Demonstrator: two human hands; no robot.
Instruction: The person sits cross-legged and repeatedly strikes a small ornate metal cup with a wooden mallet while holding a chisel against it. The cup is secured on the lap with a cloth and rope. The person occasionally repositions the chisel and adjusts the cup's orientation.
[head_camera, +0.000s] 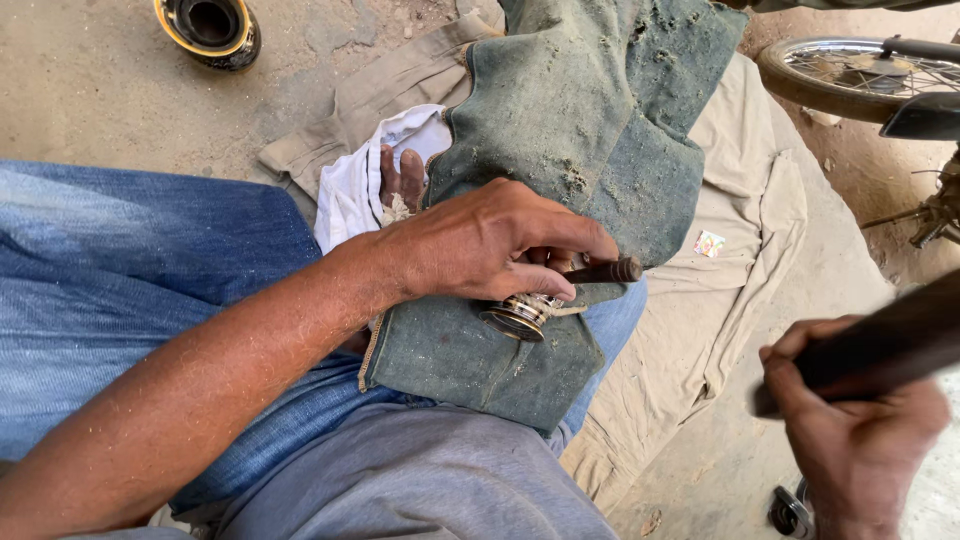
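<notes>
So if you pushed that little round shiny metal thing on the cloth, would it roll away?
Probably not far. The round metal part looks like a short stack of rings, so on its side it could roll, but it sits on soft, wrinkled green cloth that would likely stop it. The left hand also pins it. Being metal, it is probably stiff and heavy for its size.

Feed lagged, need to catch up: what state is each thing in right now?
Left hand: gripping a dark rod, pressed to a metal ring part.
Ring part: lying on green cloth over the lap.
Right hand: raised, gripping a dark handle, blurred.
Black cup: upright on the ground.
Wheel: partly in view, on the ground.
</notes>
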